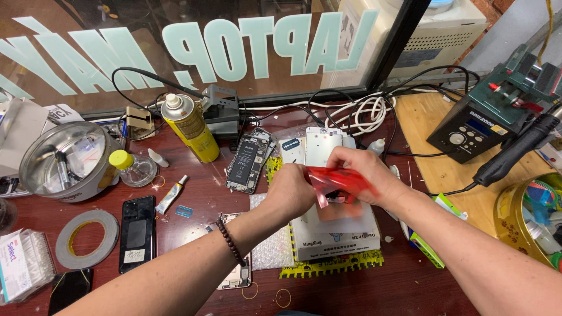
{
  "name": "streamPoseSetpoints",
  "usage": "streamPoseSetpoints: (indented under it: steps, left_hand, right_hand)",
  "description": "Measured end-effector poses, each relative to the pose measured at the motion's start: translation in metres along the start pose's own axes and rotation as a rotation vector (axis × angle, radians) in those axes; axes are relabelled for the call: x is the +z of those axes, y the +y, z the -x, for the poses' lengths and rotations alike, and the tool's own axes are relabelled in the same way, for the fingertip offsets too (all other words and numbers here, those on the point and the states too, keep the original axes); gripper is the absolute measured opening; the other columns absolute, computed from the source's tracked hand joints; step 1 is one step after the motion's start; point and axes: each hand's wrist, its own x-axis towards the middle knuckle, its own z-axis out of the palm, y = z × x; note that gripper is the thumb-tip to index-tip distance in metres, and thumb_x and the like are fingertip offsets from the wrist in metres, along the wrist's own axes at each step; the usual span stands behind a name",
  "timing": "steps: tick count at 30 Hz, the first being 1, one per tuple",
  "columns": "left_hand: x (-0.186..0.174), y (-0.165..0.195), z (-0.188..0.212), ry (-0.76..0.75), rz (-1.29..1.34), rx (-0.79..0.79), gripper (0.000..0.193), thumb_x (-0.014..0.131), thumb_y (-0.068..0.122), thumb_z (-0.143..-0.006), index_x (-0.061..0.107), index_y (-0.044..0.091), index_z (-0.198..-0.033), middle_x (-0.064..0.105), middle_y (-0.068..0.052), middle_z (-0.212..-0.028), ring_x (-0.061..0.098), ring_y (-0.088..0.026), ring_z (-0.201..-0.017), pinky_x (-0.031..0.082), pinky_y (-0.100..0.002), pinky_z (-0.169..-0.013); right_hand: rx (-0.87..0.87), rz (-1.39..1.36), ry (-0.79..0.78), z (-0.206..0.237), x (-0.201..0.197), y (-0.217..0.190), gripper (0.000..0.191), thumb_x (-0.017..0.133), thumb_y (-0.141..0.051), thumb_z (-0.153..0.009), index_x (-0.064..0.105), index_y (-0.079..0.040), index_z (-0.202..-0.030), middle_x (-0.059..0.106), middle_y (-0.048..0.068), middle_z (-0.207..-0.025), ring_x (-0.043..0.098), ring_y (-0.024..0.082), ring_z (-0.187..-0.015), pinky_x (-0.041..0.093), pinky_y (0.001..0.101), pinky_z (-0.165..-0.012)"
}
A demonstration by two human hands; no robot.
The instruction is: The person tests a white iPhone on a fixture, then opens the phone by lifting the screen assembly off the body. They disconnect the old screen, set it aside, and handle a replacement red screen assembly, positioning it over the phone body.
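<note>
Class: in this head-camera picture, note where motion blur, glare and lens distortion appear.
Head view: the red film between the left hand and right hand is motion-blurred; the steel bowl and window glass show glare; the wide lens bends the edges; the rest is sharp and evenly lit.

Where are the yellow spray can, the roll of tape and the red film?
Spray can (pixel 190 126), head view, on its yellow body.
Tape roll (pixel 69 246), head view, on its grey ring.
Red film (pixel 336 178), head view, mid-sheet between both hands.

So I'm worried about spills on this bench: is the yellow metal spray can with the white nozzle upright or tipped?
Upright: the yellow metal spray can stands on its base on the brown table, nozzle on top.
</note>
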Motion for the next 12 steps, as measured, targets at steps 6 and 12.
streamPoseSetpoints:
  steps: [6, 12]
  left_hand:
    - [0.003, -0.002, -0.003, 0.012, 0.037, 0.026, 0.013, 0.073, 0.014, -0.075, 0.078, 0.004, -0.081, 0.077, -0.014, -0.078, 0.076, -0.024, -0.074, 0.060, -0.037, -0.073]
    - [-0.005, 0.001, -0.009, -0.087, -0.025, 0.080, 0.013, 0.077, 0.016, -0.074, 0.077, 0.005, -0.080, 0.077, -0.010, -0.076, 0.074, -0.019, -0.069, 0.060, -0.035, -0.069]
  right_hand:
    - [-0.137, -0.181, 0.326, -0.002, -0.047, 0.023, 0.008, 0.074, -0.014, -0.092, 0.069, -0.010, -0.097, 0.064, 0.002, -0.076, 0.059, 0.009, -0.061, 0.048, 0.0261, -0.051]
    - [0.336, -0.306, 0.612, 0.006, -0.127, 0.082, 0.014, 0.075, -0.013, -0.092, 0.063, -0.009, -0.098, 0.063, -0.001, -0.078, 0.057, 0.011, -0.064, 0.046, 0.0289, -0.056]
